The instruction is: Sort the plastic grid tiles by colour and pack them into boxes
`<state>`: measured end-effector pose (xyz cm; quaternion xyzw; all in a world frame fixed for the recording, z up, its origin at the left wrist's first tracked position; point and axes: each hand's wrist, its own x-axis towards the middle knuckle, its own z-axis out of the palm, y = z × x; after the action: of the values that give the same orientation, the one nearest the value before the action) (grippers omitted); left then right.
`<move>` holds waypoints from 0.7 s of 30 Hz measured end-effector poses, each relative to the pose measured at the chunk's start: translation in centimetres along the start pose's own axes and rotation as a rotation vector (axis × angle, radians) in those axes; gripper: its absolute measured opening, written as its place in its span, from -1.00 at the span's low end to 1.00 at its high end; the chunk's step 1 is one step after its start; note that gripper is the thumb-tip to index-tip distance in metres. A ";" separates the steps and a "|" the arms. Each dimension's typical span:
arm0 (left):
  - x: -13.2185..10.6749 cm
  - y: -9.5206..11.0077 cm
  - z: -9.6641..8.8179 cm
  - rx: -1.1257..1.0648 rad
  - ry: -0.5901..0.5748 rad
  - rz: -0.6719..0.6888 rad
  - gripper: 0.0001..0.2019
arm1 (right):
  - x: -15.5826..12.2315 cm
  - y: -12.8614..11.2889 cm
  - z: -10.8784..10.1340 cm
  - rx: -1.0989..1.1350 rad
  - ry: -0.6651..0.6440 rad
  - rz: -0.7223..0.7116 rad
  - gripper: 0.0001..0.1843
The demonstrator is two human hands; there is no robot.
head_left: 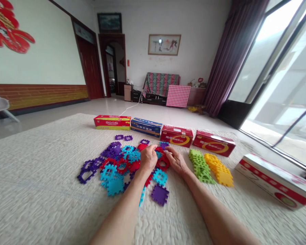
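My left hand point(149, 158) is over the middle of a loose pile of interlocking plastic tiles, its fingers curled in. What it holds, if anything, is hidden. My right hand point(177, 161) reaches in from the right side, thumb and forefinger slightly apart, beside a red tile point(163, 162) with a round hole. Around the hands lie light-blue tiles point(115, 185), red tiles point(122, 166) and purple tiles point(113, 149), many overlapping. One solid purple tile point(160, 194) lies nearest me, below a light-blue window tile point(159, 177).
Right of my hands, green tiles point(201, 166) and yellow tiles point(219, 170) lie in overlapping rows. Behind the pile stand a red-and-yellow box point(112, 122), a blue box point(146, 127) and two dark-red boxes point(177, 135). A white-and-red box point(275, 180) stands at the right on the quilted mat point(53, 194).
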<state>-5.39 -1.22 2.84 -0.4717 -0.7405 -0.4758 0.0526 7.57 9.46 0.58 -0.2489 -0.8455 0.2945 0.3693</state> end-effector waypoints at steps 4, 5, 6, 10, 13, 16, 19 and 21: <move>0.4 -0.3 -0.4 -0.064 0.006 -0.107 -0.66 | -0.3 -0.8 0.3 -0.064 -0.114 -0.113 -0.68; 0.4 -0.5 -0.5 -0.046 0.001 -0.095 -0.66 | -0.3 -0.9 0.3 -0.074 -0.114 -0.131 -0.69; 0.3 -0.7 -0.5 -0.019 -0.005 -0.075 -0.67 | -0.4 -1.0 0.3 -0.084 -0.104 -0.142 -0.70; -0.2 -1.1 -0.2 0.102 -0.065 0.013 -0.66 | -0.4 -1.1 0.3 -0.123 -0.066 -0.146 -0.71; -0.7 -1.1 0.1 0.148 -0.144 0.070 -0.68 | -0.5 -1.2 0.2 -0.125 -0.087 -0.134 -0.68; -1.1 -0.9 0.0 0.147 -0.190 0.105 -0.68 | -0.6 -1.5 0.1 -0.103 -0.086 -0.132 -0.66; -1.2 -0.9 -0.3 0.146 -0.203 0.111 -0.68 | -1.0 -1.7 0.0 -0.080 -0.083 -0.127 -0.65; -1.3 -1.0 -0.6 0.149 -0.207 0.116 -0.69 | -1.3 -1.8 0.0 -0.070 -0.078 -0.122 -0.65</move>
<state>-5.63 -2.58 1.84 -0.5552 -0.7467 -0.3644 0.0384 7.98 7.42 1.17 -0.1980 -0.8827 0.2510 0.3443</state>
